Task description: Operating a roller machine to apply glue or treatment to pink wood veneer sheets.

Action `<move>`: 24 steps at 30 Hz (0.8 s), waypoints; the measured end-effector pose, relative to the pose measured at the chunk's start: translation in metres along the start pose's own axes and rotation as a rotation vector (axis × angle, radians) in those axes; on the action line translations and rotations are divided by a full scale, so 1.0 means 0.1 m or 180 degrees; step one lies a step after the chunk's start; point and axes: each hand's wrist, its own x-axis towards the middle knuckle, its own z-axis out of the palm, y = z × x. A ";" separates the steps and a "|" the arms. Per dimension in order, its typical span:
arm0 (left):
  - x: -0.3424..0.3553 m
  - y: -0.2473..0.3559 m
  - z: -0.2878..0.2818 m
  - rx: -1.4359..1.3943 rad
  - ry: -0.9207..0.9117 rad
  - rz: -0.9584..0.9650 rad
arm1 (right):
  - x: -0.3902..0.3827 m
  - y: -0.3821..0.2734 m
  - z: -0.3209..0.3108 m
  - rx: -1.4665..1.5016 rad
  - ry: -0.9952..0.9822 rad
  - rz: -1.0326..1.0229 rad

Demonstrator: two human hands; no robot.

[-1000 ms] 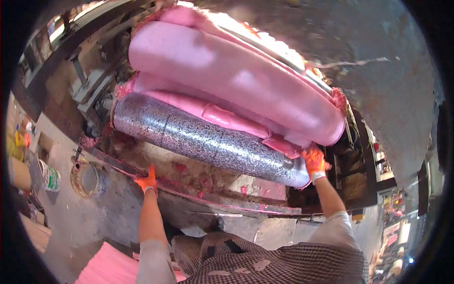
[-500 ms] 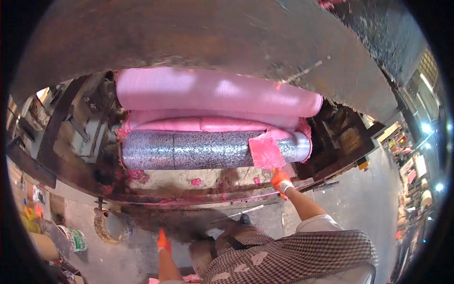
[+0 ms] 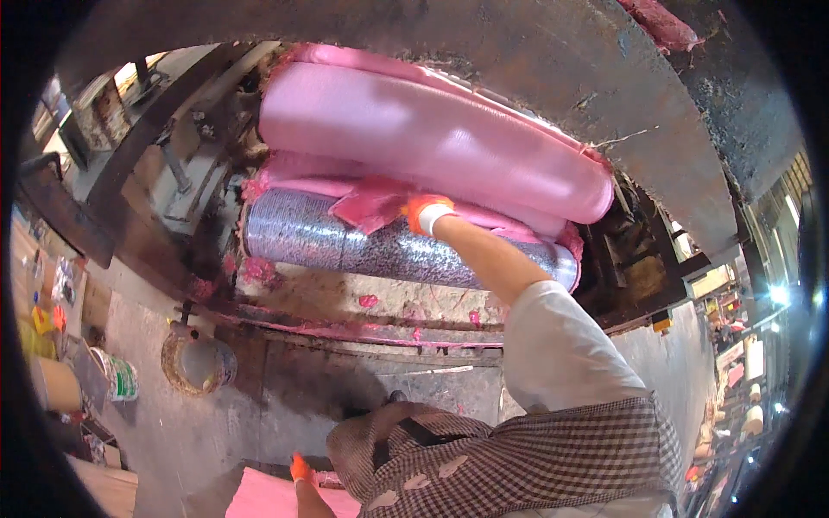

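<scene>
My right hand (image 3: 425, 212), in an orange glove, grips a floppy piece of pink rubber (image 3: 370, 204) lying over the mottled metal roller (image 3: 337, 233). Its fingers are partly hidden. Just behind, a large roll (image 3: 432, 142) is covered in smooth pink sheet, with ragged pink material at its ends. My left hand (image 3: 302, 469), also gloved, is low at the bottom, beside a stack of pink sheets (image 3: 263, 496); how its fingers are set is too small and hidden to tell.
A dark, curved metal housing (image 3: 561, 52) hangs over the rollers, inside a steel frame (image 3: 129, 164). A pink-smeared ledge (image 3: 371, 337) runs along the front. Stained buckets (image 3: 194, 363) stand at the lower left on the concrete floor. Shelves of goods (image 3: 743, 371) line the far right.
My right hand has moved from the roller's right end inward and up with the pink piece, shifting it leftward. My left hand has left the front ledge and dropped toward the pink sheets.
</scene>
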 end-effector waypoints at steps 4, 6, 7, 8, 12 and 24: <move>-0.54 0.47 0.67 -0.0321 -0.0226 0.0565 | 0.07 0.83 0.80 0.0197 0.0410 0.0366; -0.72 0.59 0.88 -0.0086 -0.0189 0.0766 | -0.01 1.14 1.06 0.0646 0.0514 0.0949; -0.84 0.61 1.02 -0.0056 -0.0166 0.0803 | -0.18 1.32 1.10 0.0875 0.0440 0.1354; -0.98 0.63 1.19 0.0198 -0.0152 0.0951 | -0.39 1.54 1.14 0.1029 0.0454 0.1620; -1.14 0.58 1.46 0.0993 0.0074 0.1146 | -1.00 2.37 1.36 0.1035 0.0102 0.1980; -1.66 0.83 1.56 0.1898 0.0287 0.0920 | -2.03 3.67 3.13 0.1274 0.0367 0.2710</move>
